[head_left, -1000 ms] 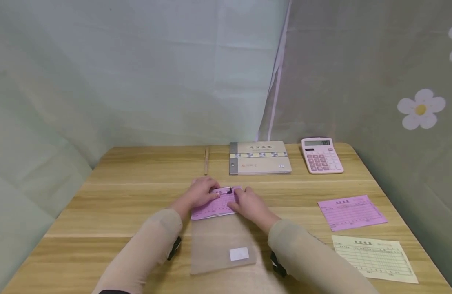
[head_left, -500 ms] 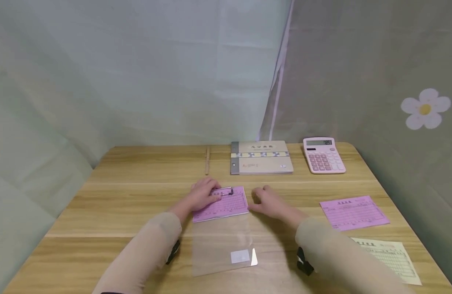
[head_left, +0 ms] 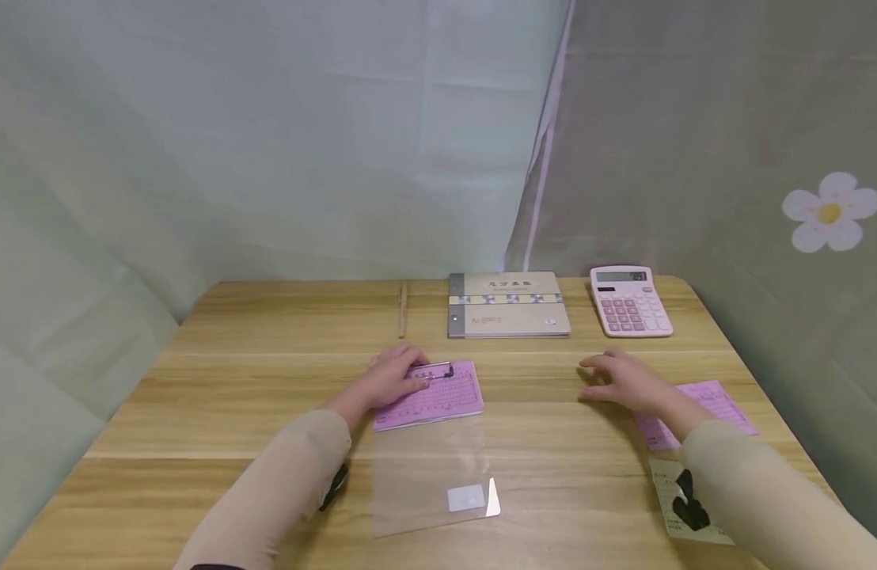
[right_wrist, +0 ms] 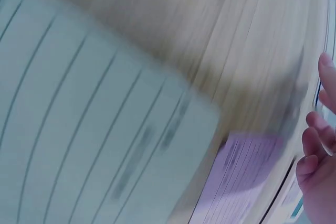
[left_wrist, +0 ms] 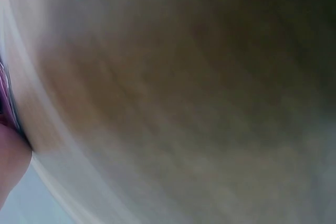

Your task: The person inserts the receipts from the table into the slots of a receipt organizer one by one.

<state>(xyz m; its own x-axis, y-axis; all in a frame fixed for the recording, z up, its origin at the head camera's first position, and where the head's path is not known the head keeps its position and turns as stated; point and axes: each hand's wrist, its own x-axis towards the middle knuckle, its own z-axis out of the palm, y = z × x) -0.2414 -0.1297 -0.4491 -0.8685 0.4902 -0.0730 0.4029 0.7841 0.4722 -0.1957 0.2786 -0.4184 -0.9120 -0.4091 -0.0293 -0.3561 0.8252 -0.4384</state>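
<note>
Pink clipped slips lie partly under the left hand, perhaps gripped.

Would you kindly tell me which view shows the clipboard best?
The head view, which frames the whole clipboard, partly covered by purple slips and the left hand. The left wrist view gives at most an edge sliver; the right wrist view, nothing identifiable.

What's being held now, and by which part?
The left hand holds the clipboard by its top-left part, beside the clip; the right hand holds nothing.
</note>
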